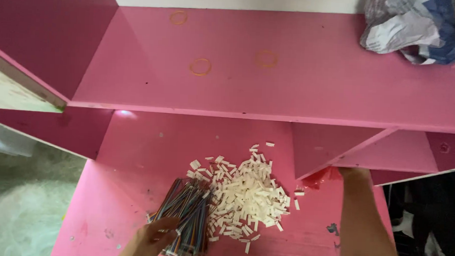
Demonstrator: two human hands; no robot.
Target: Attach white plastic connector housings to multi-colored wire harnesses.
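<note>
My left hand (150, 241) rests at the bottom of the view on a bundle of thin multicoloured wires (185, 216) lying on the pink desk (134, 149); its fingers lie over the near end of the bundle. Just right of the wires spreads a heap of several small white plastic pieces (247, 193). My right forearm (362, 221) reaches up under a pink shelf compartment (334, 145); the right hand itself is hidden behind the compartment wall.
A pink upper shelf (271, 68) carries three rubber bands (200, 67) and crumpled plastic bags (421, 29) at the far right. A red scrap (320, 178) lies near the compartment. The floor shows at the left, dark clutter at the right.
</note>
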